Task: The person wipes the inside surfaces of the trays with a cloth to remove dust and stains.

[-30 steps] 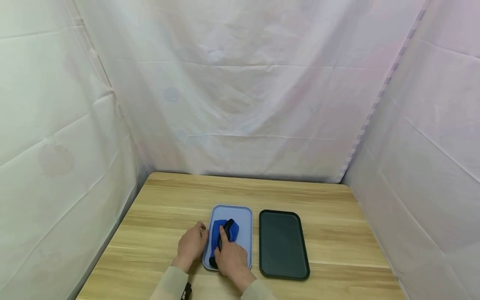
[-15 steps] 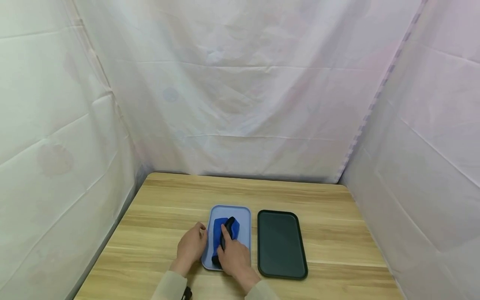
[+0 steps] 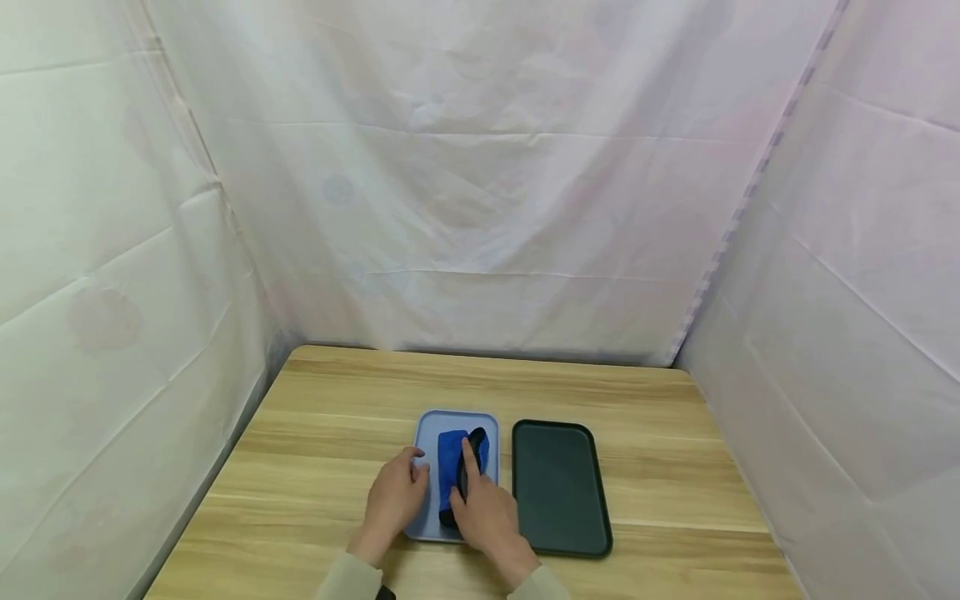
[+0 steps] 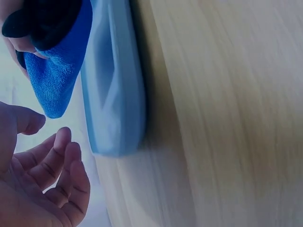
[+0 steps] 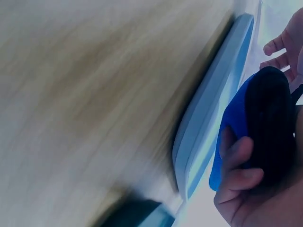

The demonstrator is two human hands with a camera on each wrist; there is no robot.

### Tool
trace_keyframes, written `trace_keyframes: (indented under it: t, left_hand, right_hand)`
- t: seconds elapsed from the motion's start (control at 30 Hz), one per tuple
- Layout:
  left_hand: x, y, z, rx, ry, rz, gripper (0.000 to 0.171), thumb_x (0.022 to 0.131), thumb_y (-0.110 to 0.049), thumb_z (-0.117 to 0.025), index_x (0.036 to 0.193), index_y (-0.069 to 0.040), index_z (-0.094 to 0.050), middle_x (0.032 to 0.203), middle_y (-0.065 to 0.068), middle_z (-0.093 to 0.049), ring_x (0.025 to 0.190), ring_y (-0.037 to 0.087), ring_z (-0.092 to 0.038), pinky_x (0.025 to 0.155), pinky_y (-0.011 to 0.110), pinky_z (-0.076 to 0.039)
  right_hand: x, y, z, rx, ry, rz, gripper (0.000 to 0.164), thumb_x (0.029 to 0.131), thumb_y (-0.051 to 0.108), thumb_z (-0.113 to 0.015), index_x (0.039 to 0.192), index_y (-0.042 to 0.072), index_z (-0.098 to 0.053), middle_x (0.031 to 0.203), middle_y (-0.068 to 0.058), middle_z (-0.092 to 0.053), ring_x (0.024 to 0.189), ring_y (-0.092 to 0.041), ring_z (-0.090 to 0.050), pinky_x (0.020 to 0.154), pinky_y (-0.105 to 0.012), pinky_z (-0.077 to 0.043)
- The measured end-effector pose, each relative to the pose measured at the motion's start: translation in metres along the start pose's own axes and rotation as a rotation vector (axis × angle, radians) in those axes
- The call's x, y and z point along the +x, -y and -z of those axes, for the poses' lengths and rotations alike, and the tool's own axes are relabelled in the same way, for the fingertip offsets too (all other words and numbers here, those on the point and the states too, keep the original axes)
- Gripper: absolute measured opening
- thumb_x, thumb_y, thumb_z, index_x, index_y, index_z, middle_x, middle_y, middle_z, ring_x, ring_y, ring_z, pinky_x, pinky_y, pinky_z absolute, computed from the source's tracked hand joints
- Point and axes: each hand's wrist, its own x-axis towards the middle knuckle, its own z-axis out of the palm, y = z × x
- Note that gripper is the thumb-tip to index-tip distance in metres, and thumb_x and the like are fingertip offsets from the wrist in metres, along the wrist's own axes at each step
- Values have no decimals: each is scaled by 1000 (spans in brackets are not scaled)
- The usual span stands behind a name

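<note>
My right hand grips a folded, soft blue terry-cloth item with black edging, its exact kind unclear. The index finger lies along its black part in the head view. In the right wrist view, several fingers curl round the blue and black item. It is over the light blue tray; the left wrist view has its blue corner raised beside the tray's side. My left hand is at the tray's left side, loosely bent fingers apart from the cloth, holding nothing.
A dark green tray lies just right of the light blue one. Both are on a wood-grain table. White cloth curtains surround the table at the back and both sides.
My right hand has carried the blue and black item a little right and away from me. The left hand has shifted right, over the light blue tray's edge, and its fingers have spread.
</note>
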Motion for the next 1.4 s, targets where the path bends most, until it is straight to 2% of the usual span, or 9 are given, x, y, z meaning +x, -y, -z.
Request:
trace_keyframes:
  t: [0.13, 0.23, 0.33, 0.57, 0.77, 0.97, 1.13, 1.3, 1.4]
  left_hand:
    - [-5, -9, -4, -26, -46, -53, 28, 90, -22, -64, 115, -10, -65, 75, -7, -54, 67, 10, -49, 60, 27, -41]
    - [-9, -16, -10, -18, -63, -86, 29, 90, -22, -65, 117, -10, -64, 83, -6, -57, 76, 11, -51, 67, 29, -43]
    - [-12, -22, -16, -10, -71, -115, 31, 90, -22, -65, 118, -11, -63, 90, -4, -59, 83, 12, -53, 70, 31, -45]
    - [-18, -32, -28, -15, -91, -190, 30, 88, -18, -67, 117, -10, -63, 92, 0, -60, 88, 16, -55, 73, 34, -46]
    - [-23, -40, -37, -2, -34, -207, 34, 91, -20, -64, 123, -10, -61, 105, 4, -63, 98, 21, -59, 81, 39, -49]
    - [-28, -44, -51, 13, 31, -236, 40, 93, -24, -61, 130, -11, -57, 117, 3, -62, 110, 23, -58, 89, 42, -51]
    - [-32, -49, -58, 38, 78, -285, 41, 94, -24, -59, 133, -11, -55, 124, 3, -60, 116, 24, -57, 94, 42, -49]
    - [-33, -59, -64, 47, 77, -350, 37, 95, -16, -57, 131, -10, -57, 124, 4, -61, 115, 25, -58, 94, 42, -49]
    - [-33, -66, -68, 20, 107, -360, 40, 96, -13, -53, 136, -8, -52, 127, 5, -59, 119, 23, -57, 97, 41, -48]
  right_hand:
    - [-1, -9, 5, 30, -1, -31, 83, 93, 46, -55, 155, 37, -1, 68, 2, -55, 42, -15, -40, 38, -34, -30]
    - [-2, -17, 8, 45, -11, -27, 83, 93, 44, -56, 156, 35, -2, 85, -3, -65, 44, -14, -41, 40, -33, -30]
    - [-3, -23, 12, 72, -22, -18, 81, 94, 41, -56, 156, 34, -5, 100, -8, -66, 46, -13, -41, 40, -33, -31]
    - [-3, -39, 23, 111, -42, -24, 75, 96, 38, -54, 156, 37, -8, 129, -16, -56, 48, -15, -42, 42, -33, -32]
    - [-3, -51, 31, 150, -27, -23, 74, 97, 37, -53, 155, 39, -7, 150, -20, -37, 44, -16, -42, 41, -34, -33]
    - [-5, -63, 36, 182, -32, -44, 74, 97, 35, -53, 155, 40, -6, 158, -16, -25, 43, -15, -43, 42, -34, -33]
    - [-5, -75, 37, 189, -71, -43, 73, 98, 31, -53, 156, 35, -8, 162, -8, -18, 40, -13, -41, 39, -32, -32]
    - [-4, -88, 38, 186, -99, -46, 72, 98, 26, -53, 156, 31, -10, 162, -5, -17, 41, -11, -40, 40, -31, -32]
    - [-4, -95, 40, 195, -103, -60, 73, 97, 24, -53, 156, 33, -11, 162, -2, -18, 45, -12, -45, 43, -32, -34]
